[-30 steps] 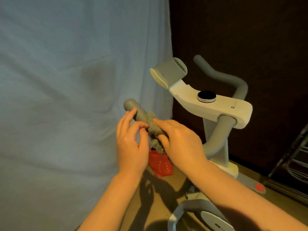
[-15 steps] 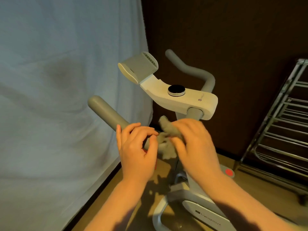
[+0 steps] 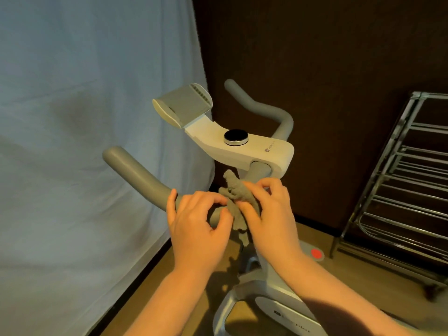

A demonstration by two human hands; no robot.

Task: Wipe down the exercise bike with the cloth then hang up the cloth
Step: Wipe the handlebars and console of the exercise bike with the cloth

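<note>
In the head view, the exercise bike [image 3: 244, 151] is seen from above, its white console at the centre of the frame with a round black dial [image 3: 235, 137] on top and a grey tablet holder [image 3: 183, 104] tilted up at 11 o'clock from the dial. A grey handlebar [image 3: 135, 172] runs from the 9 o'clock side down toward the centre, and its twin curves up behind the console at 1 o'clock.

The grey cloth [image 3: 238, 198] is bunched against the handlebar just below the console, at 6 o'clock from the dial, with a loose end hanging down.

The left hand [image 3: 196, 224] is placed on the handlebar at 8 o'clock from the cloth; its fingers are curled, and the cloth's near edge is pinched by thumb and fingertips. The right hand [image 3: 269, 214] is set at 4 o'clock from the cloth, its thumb and curled fingers gripping the bunched fabric.

A metal rack [image 3: 397, 187] of thin bars is seen at 3 o'clock, against the dark wall. A pale backdrop sheet [image 3: 84, 117] fills the 9 o'clock side.
</note>
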